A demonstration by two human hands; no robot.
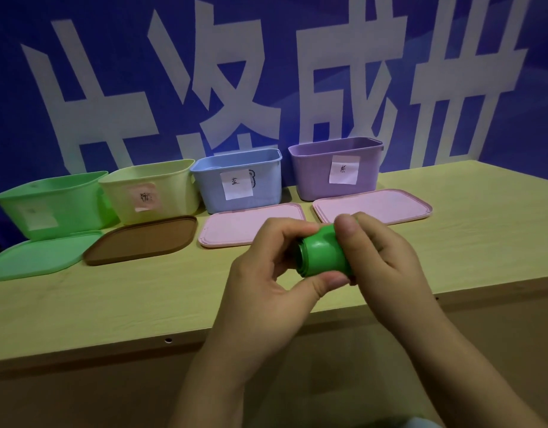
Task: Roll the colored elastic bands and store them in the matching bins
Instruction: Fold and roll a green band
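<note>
Held above the pale wooden table [112,304], clear of its surface and near its front edge: a green elastic band wound into a fat, tight roll [323,254], layered end turned left. To the rear, a row of four open plastic bins — green bin [53,205] at far left, then pale yellow bin [152,189], light blue bin [238,180], purple bin [334,168] — each with a paper label on its front wall. Lids flat on the table in front: a green lid [35,257], a brown lid [143,239], two pink lids [251,227] [374,205].

Best done by keeping steady pressure on the outer wrap — elastic of this kind probably springs open once loosened. Worth squaring the spiral edges flush before carrying, then travelling far left to the green bin and setting the roll in low rather than dropping it, loose tail pressed underneath if possible.

Left hand [266,273] palm turned inward, thumb under the roll's near end, forefinger arched over the top, pinching it. Right hand [387,257] curled round the far end, thumb laid across the top, remaining fingers wrapped behind and largely hidden. Both forearms rising from the bottom of the view, converging at the roll.
</note>
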